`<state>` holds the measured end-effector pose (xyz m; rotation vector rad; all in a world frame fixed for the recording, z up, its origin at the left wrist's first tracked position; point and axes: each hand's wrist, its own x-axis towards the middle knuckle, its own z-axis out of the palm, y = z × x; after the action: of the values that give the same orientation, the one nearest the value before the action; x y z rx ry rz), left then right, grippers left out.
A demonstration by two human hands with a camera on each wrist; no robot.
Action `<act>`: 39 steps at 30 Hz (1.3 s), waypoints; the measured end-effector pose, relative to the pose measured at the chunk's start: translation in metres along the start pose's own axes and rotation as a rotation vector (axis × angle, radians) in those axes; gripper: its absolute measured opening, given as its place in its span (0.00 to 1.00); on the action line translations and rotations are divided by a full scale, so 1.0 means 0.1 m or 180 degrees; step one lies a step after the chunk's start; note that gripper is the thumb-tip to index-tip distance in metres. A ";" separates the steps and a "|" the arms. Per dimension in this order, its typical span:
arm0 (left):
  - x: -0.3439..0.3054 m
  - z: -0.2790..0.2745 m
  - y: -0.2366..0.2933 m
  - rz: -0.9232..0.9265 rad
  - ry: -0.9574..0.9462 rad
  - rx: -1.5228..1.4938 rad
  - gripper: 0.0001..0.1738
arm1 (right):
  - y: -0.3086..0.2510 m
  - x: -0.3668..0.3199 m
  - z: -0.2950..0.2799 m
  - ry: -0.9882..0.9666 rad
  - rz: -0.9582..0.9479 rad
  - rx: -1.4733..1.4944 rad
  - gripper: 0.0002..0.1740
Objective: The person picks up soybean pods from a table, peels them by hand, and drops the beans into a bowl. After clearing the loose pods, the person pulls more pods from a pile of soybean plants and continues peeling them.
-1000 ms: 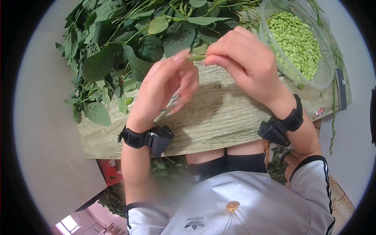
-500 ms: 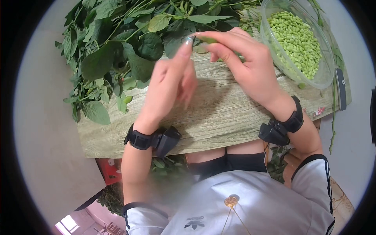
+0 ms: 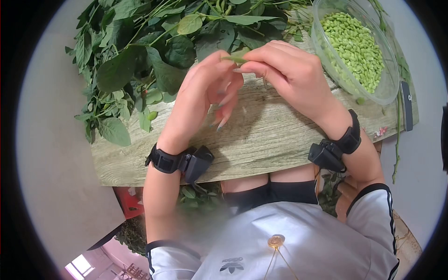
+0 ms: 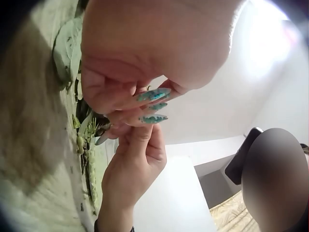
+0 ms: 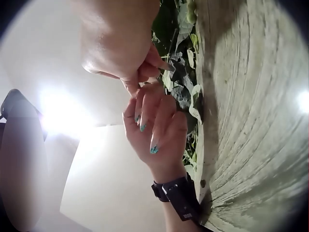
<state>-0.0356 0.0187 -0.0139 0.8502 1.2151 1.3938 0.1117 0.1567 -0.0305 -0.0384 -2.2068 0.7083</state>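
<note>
Between the two hands, in the head view, is a green pod (image 3: 236, 59) over the wooden table. The left hand (image 3: 199, 91) pinches its left end between thumb and index finger, the other fingers loosely bent below. From the other side the right hand (image 3: 295, 77) pinches the pod's right end with thumb and forefinger. Both wrist views show the fingertips meeting, with the left hand (image 5: 157, 125) below the right hand (image 5: 118, 43) in the right wrist view; the pod itself is mostly hidden there.
Leafy stems (image 3: 172, 51) are heaped at the back left. A clear tub (image 3: 391, 88) of shelled green beans (image 3: 354, 51) stands at the back right. One loose pod (image 3: 152, 115) lies by the leaves. A dark flat object (image 3: 407, 106) lies at the table's right edge.
The left thumb, raised half a second ago, has come down and the left fingers have closed on the pod. The right hand has lowered slightly and stays on the pod.
</note>
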 end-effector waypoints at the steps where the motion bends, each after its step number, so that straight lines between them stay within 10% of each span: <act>1: 0.00 -0.01 -0.01 -0.0065 -0.0099 -0.0111 0.18 | 0.00 0.01 -0.01 0.0003 -0.0076 -0.0032 0.07; 39: 0.00 0.06 -0.09 -0.0415 0.0000 -0.0166 0.18 | 0.04 -0.03 -0.03 -0.0416 -0.0545 -0.0457 0.09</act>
<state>-0.0272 0.0191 -0.0215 0.7222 1.2075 1.3144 0.1150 0.1608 -0.0327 0.1263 -2.3493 0.4686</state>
